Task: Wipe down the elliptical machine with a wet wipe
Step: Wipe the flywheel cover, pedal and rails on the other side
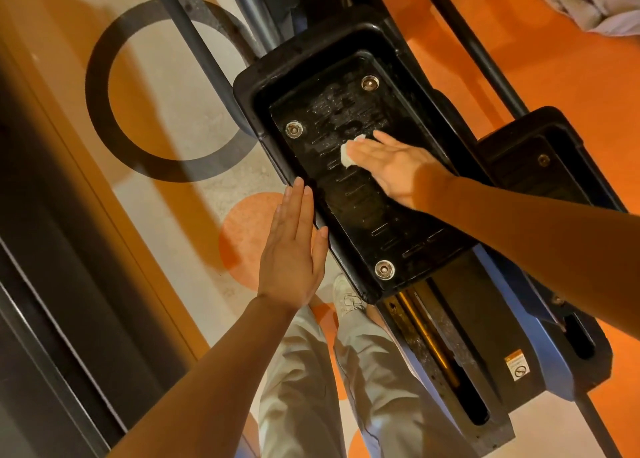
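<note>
A black foot pedal [363, 212] of the elliptical machine fills the middle of the view, with a raised rim and three shiny bolts. My right hand [394, 167] lies flat inside it, fingers straight, pressing a small white wet wipe [346, 154] onto the ribbed tread. Only the wipe's edge shows past my fingertips. The tread above the wipe looks damp and streaked. My left hand [294, 246] is flat with straight fingers against the pedal's left rim, thumb touching the edge.
A second black pedal [540, 167] sits to the right. Grey machine bars [194, 49] run up at the top. The rail and blue frame [519, 322] extend below the pedal. My legs and a white shoe [346, 295] stand on patterned orange floor.
</note>
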Tool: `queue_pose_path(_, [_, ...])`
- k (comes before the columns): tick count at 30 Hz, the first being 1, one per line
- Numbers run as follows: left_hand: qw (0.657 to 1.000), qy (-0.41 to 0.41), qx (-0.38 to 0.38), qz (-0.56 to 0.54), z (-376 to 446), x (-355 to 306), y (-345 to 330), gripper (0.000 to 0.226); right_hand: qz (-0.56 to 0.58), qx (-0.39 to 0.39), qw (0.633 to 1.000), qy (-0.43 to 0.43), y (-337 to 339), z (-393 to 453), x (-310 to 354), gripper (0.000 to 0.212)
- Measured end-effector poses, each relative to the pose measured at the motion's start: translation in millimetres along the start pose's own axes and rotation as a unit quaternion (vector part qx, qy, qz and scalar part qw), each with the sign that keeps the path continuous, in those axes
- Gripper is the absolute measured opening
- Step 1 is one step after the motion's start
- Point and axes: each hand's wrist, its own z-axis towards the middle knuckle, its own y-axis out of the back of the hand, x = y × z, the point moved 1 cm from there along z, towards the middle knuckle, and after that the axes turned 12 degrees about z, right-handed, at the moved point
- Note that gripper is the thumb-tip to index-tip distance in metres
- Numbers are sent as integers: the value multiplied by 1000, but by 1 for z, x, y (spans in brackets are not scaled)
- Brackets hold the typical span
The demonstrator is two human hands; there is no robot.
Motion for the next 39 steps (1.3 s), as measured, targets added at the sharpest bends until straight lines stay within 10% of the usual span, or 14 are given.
queue_pose_path(13, [1000,1,-3,5,0,0,-2,58,-69,-88,991,70,-27,17,54,47])
queue_pose_path(21, [1000,13,2,12,-1,-1,-1,57,-25,-125,984,-128,8,2,-18,46])
queue_pose_path(32, [1000,5,1,18,0,0,-2,58,-36,-111,993,-30,-22,15,34,50])
queue_pose_path(39, [1000,6,4,19,0,-1,-1,57,-23,-127,982,-140,8,4,-26,49])
